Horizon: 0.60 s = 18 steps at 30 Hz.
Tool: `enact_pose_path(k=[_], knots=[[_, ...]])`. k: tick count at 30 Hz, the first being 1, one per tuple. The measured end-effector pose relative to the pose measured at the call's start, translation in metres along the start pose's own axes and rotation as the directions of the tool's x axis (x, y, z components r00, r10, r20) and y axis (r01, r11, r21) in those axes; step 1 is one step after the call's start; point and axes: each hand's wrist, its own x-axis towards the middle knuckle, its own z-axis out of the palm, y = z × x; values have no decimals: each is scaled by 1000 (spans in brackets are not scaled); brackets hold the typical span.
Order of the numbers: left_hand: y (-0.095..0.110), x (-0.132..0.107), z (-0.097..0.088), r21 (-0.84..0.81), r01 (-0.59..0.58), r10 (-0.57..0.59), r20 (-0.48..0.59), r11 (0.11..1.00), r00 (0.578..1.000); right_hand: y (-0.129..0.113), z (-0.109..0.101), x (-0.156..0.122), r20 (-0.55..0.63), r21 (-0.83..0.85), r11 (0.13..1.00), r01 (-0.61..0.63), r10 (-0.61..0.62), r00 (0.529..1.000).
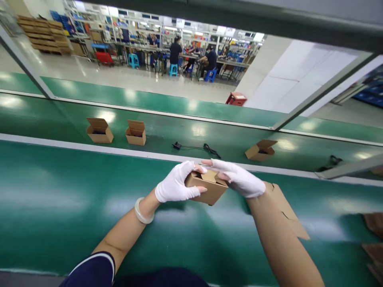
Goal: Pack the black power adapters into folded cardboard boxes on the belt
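My left hand and my right hand, both in white fingerless gloves, grip a small kraft cardboard box from either side above the green conveyor belt. The box's top flaps are partly folded in and its inside is hidden. A flat cardboard blank lies on the belt, partly under my right forearm. My left wrist wears a pale bangle.
On a farther green belt sit several open cardboard boxes, including one at left, plus a black cable with plug. Stacked cardboard lies at the right edge. Seated workers are at benches beyond, through a window frame.
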Motion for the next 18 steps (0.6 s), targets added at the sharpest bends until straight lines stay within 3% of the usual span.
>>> enact_pose_path(k=[3, 5, 9, 12, 14, 16, 18], knots=[[3, 0, -4, 45, -30, 29, 21, 999, 999, -17, -7, 5, 150, -268, 963, -16, 58, 987], [5, 0, -6, 83, -44, 41, 34, 996, 999, -22, -6, 10, 217, -353, 936, -3, 85, 972], [4, 2, -4, 207, -40, 23, 87, 978, 996, -21, 2, 16, 191, -444, 896, -14, 110, 975], [0, 4, 0, 258, -91, 62, 119, 962, 991, -15, 4, 11, 78, -508, 859, -57, 112, 991], [-2, 5, 1, 256, -142, 123, 89, 956, 988, -5, 2, 4, -81, -453, 889, -65, 32, 996], [-4, 7, 0, 284, -158, 182, -59, 946, 982, 11, 2, -3, -354, -271, 962, -20, -80, 932], [-6, 7, -2, 352, -144, 246, -266, 925, 932, 32, 7, -9, -493, -38, 998, 42, -56, 868]])
